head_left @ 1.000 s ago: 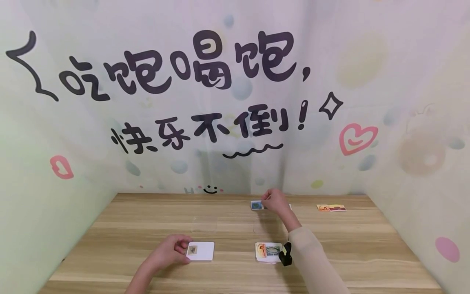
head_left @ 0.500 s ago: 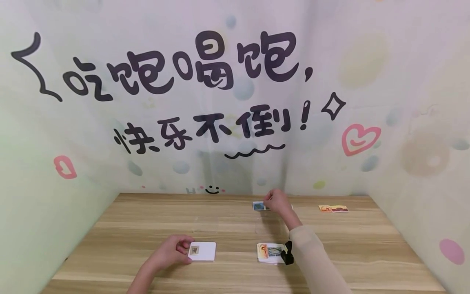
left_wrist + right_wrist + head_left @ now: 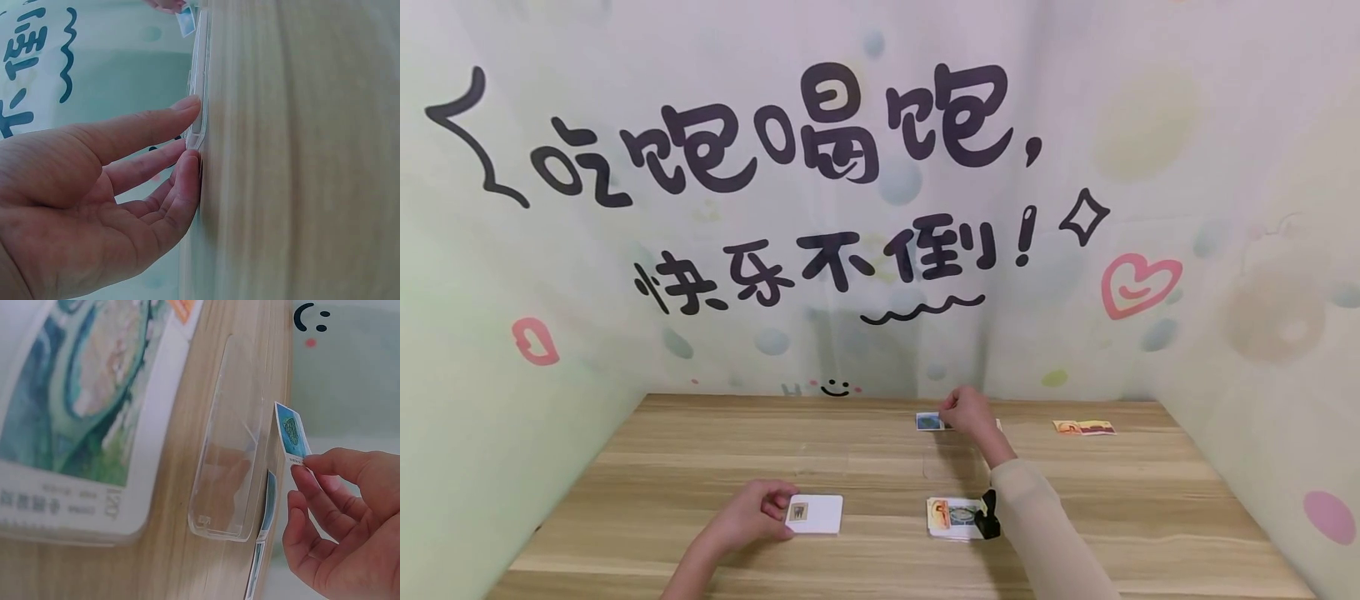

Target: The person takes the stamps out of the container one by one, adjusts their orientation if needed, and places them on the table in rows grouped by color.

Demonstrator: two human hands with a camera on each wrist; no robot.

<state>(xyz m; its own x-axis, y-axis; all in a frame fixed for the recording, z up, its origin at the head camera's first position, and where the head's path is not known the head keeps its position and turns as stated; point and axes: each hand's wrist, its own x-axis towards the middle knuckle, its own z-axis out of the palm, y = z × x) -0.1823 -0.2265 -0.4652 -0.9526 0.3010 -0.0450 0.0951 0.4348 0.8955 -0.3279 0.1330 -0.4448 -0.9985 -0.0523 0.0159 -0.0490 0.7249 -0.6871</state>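
My right hand (image 3: 972, 417) pinches a small postage stamp (image 3: 290, 431), blue with a green island, between thumb and forefinger near the table's back edge. Beside and below it in the right wrist view, more stamps (image 3: 269, 506) lie flat on the table. My left hand (image 3: 752, 512) holds the left side of a clear box of white cards (image 3: 822, 514), thumb at the near corner and fingers at the far one. A small brownish stamp (image 3: 799, 511) sits on the top card. The box appears edge-on in the left wrist view, its clear rim (image 3: 199, 119) against my thumb.
A second stack of white cards (image 3: 938, 531) bears orange and green stamps, partly behind the black wrist camera (image 3: 988, 517). Clear plastic lids (image 3: 820, 460) lie behind both stacks, one (image 3: 228, 456) near my right hand. Orange stamps (image 3: 1084, 427) lie at the back right.
The whole head view shifts slightly, with everything sitting a little further right. Both hands keep their places and their holds.
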